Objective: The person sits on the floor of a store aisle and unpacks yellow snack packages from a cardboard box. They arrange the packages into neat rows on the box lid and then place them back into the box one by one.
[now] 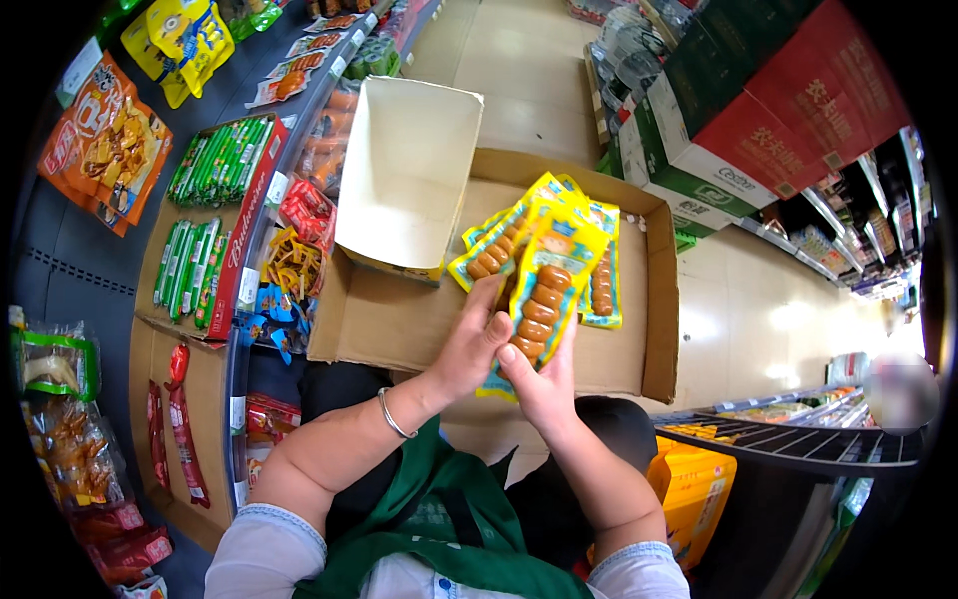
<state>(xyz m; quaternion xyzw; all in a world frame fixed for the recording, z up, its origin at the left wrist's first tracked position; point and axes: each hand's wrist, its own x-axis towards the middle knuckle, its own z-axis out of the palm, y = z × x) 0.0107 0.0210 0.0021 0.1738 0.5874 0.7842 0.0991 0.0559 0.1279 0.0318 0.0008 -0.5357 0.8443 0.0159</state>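
Observation:
Both my hands are closed on yellow packets of brown sausages above a shallow cardboard tray (pixel 384 324). My right hand (pixel 544 389) grips the lower end of the front sausage packet (pixel 549 290), its thumb lying on the front. My left hand (pixel 467 344) meets it at the left edge of the packets, with a bangle on the wrist; its fingertips are partly hidden behind them. Further yellow packets fan out behind, and one sausage packet (pixel 603 265) lies at the right in the tray. A white open carton (pixel 407 165) stands in the tray's left end.
At the left, a shelf holds a red box (pixel 244 220) of green-wrapped sticks and a cardboard tray with red-wrapped sausages (pixel 182 429). Snack bags hang behind. Stacked red and green cartons (pixel 758 130) stand at the upper right. A black wire rack (pixel 788 439) is at the right.

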